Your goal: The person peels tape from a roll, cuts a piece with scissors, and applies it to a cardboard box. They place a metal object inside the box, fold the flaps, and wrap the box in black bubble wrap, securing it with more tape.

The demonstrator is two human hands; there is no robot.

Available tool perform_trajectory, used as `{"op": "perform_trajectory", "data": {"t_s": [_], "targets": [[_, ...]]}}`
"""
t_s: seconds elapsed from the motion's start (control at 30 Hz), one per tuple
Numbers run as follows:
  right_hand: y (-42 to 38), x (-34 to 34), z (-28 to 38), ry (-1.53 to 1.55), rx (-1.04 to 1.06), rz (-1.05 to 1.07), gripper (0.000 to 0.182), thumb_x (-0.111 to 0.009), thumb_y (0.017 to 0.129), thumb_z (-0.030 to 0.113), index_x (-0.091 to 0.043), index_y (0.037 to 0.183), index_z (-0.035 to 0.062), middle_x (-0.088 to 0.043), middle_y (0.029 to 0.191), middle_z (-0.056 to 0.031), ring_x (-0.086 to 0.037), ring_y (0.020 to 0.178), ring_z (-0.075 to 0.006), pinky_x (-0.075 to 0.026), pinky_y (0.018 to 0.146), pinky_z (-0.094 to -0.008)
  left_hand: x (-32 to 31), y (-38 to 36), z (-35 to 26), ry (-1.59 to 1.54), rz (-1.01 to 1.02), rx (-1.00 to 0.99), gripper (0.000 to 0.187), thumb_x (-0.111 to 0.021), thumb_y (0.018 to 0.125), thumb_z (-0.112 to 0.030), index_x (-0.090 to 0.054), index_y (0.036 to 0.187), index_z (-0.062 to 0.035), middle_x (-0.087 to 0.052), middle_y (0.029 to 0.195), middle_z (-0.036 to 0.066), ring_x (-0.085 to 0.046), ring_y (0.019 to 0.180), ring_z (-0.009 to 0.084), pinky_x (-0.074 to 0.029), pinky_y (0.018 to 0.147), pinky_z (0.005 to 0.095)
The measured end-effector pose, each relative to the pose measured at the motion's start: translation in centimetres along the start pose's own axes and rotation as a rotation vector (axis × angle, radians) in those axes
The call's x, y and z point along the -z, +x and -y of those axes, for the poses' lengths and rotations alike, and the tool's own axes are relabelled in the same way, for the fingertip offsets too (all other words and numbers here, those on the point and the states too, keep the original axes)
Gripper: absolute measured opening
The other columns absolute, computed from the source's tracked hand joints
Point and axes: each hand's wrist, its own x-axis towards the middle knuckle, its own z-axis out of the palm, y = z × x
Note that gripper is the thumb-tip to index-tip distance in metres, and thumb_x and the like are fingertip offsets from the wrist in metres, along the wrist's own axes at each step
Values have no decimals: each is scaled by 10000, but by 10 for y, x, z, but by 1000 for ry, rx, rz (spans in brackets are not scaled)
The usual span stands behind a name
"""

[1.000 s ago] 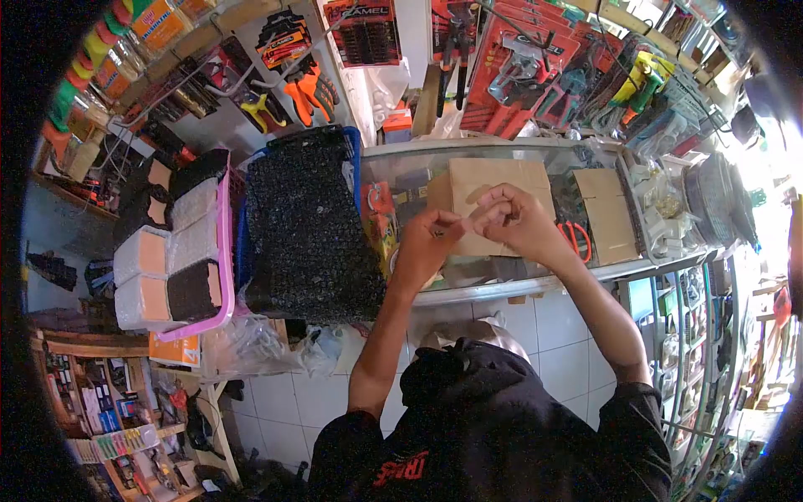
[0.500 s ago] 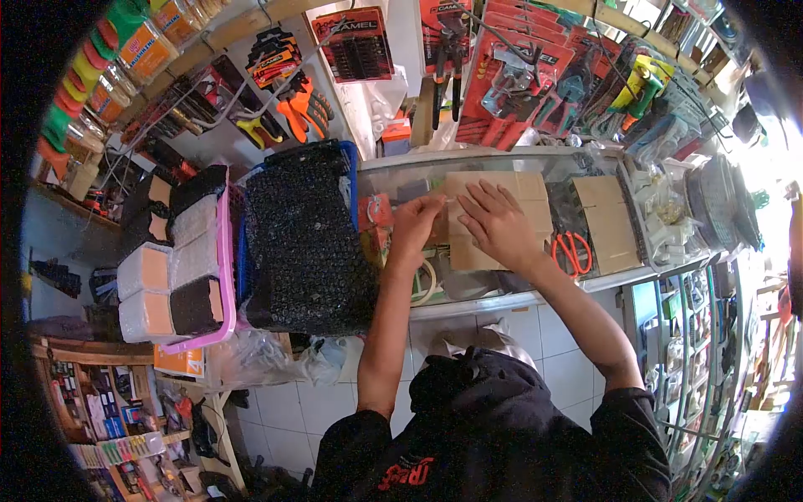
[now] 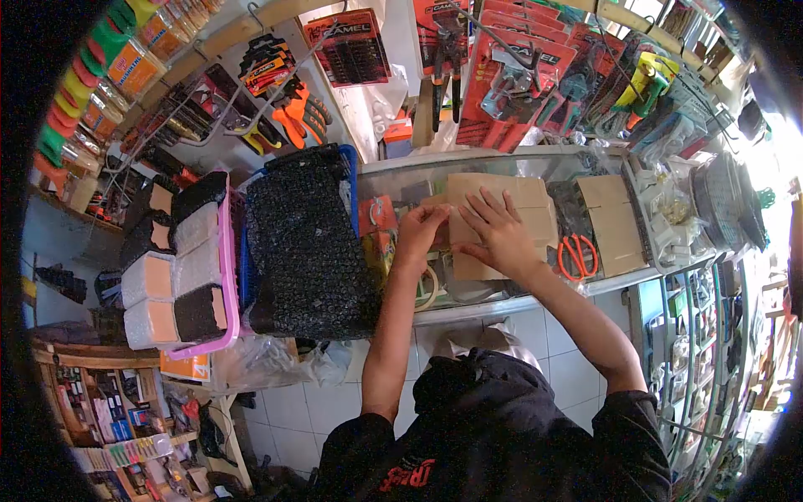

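Observation:
A flat brown cardboard box lies on the glass counter in front of me. My right hand lies flat on the box's left part with its fingers spread. My left hand is at the box's left edge, fingers curled and pinching there, close to my right thumb. What is under the left fingertips is hidden. A pale tape roll lies on the glass just below my left wrist.
Orange-handled scissors and a second cardboard piece lie right of the box. On the left stand a black mesh bundle in a blue basket and a pink basket of sponges. Packaged tools hang on the wall behind.
Both hands, raised together and pinching something small a second ago, have come down onto the cardboard box. The right hand has spread flat on it.

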Motion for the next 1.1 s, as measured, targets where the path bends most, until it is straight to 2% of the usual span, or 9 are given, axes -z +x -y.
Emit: {"op": "perform_trajectory", "data": {"t_s": [0.1, 0.3, 0.6, 1.0, 1.1], "targets": [[-1, -1, 1, 17, -3, -17, 715, -763, 843, 520, -604, 1405, 106, -521, 1522, -132, -424, 1458, -364, -255, 1217, -606, 0, -1, 2, -44, 11, -14, 248, -736, 962, -289, -732, 1063, -63, -733, 918, 15, -687, 801, 112, -531, 686, 281], [-1, -1, 2, 33, -9, -22, 722, -786, 821, 504, -612, 1396, 103, -528, 1518, -123, -421, 1464, -355, -256, 1217, -603, 4, 10, 10, 69, -2, -12, 248, -745, 944, -302, -749, 995, -59, -726, 882, 11, -662, 769, 109, -497, 672, 269], [-2, -6, 0, 20, 2, -30, 741, -776, 827, 518, -596, 1409, 96, -528, 1517, -129, -414, 1469, -357, -245, 1221, -606, 2, 6, -1, 122, 7, -25, 277, -754, 928, -291, -741, 1024, -32, -733, 887, 55, -678, 700, 138, -532, 607, 287], [-5, -12, -1, 2, 17, -27, 717, -767, 836, 510, -603, 1396, 94, -527, 1517, -131, -418, 1466, -357, -235, 1225, -601, 8, 24, 21, 131, -6, -48, 280, -790, 893, -252, -731, 979, 8, -714, 840, 57, -668, 715, 138, -527, 591, 302], [-6, -15, -2, -9, 29, -31, 708, -764, 839, 508, -607, 1390, 94, -528, 1515, -130, -425, 1460, -359, -243, 1220, -605, 11, 29, 24, 244, -11, -58, 249, -787, 920, -237, -747, 1010, -9, -739, 908, 62, -678, 767, 147, -539, 661, 303]]}}
